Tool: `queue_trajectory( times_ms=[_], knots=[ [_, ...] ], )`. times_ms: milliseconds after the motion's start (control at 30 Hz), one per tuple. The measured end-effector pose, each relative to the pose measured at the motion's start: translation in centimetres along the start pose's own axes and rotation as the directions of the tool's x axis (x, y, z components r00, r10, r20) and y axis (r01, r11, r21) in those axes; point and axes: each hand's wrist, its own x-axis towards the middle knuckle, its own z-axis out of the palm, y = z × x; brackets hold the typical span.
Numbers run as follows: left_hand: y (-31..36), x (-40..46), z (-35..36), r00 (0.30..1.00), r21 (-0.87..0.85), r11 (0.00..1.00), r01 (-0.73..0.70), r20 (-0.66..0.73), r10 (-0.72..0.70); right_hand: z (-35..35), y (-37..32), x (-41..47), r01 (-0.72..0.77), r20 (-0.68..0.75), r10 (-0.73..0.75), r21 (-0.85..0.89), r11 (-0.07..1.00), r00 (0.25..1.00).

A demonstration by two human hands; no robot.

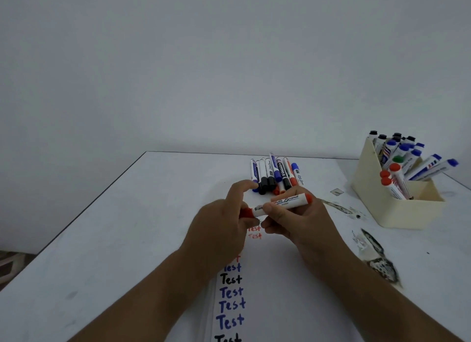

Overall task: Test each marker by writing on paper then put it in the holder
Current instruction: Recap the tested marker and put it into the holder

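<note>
White table (127, 239) carrying paper (275, 278), loose markers (272, 173), holder (397, 209). Red marker (285, 202) hovering over paper; right hand (295, 222) gripping barrel, left hand (224, 222) pinching cap end.

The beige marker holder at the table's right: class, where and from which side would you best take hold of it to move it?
Take the beige marker holder by its two plain side walls low down, coming from the near, short front. Its markers lean out over the far right rim, so a grip from above is blocked.
</note>
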Motion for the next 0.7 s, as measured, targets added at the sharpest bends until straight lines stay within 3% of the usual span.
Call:
queue_trajectory(
  times_ms=[133, 233, 333, 500, 700],
  knots=[
    [-0.8, 0.9, 0.8, 0.997, 0.028, 1.0, 0.013, 0.071, -0.015, 0.3, 0.4, 0.3, -0.017, -0.032, 0.012, -0.174, 0.985, 0.999],
    [-1.8, 1.5, 1.0, 0.995, 0.071, 0.997, 0.027, 0.095, -0.034, 0.0, 0.3, 0.5, -0.024, -0.111, 0.004, -0.177, 0.984, 0.994],
    [-2.8, 1.3, 1.3, 0.98, 0.097, 0.987, 0.126, 0.14, -0.139, -0.5, -0.7, 0.2, 0.053, -0.213, -0.078, -0.124, 0.991, 0.974],
    [-3.8, 1.7, 1.5, 0.97, 0.231, 0.965, 0.123, 0.177, -0.165, -2.2, -3.7, 0.0, 0.193, -0.38, -0.174, 0.011, 0.981, 0.909],
    [-3.7, 1.7, 1.6, 0.966, 0.236, 0.967, 0.097, 0.212, -0.149, -6.4, -8.6, 0.4, 0.355, -0.463, -0.411, -0.206, 0.912, 0.785]
  ],
)
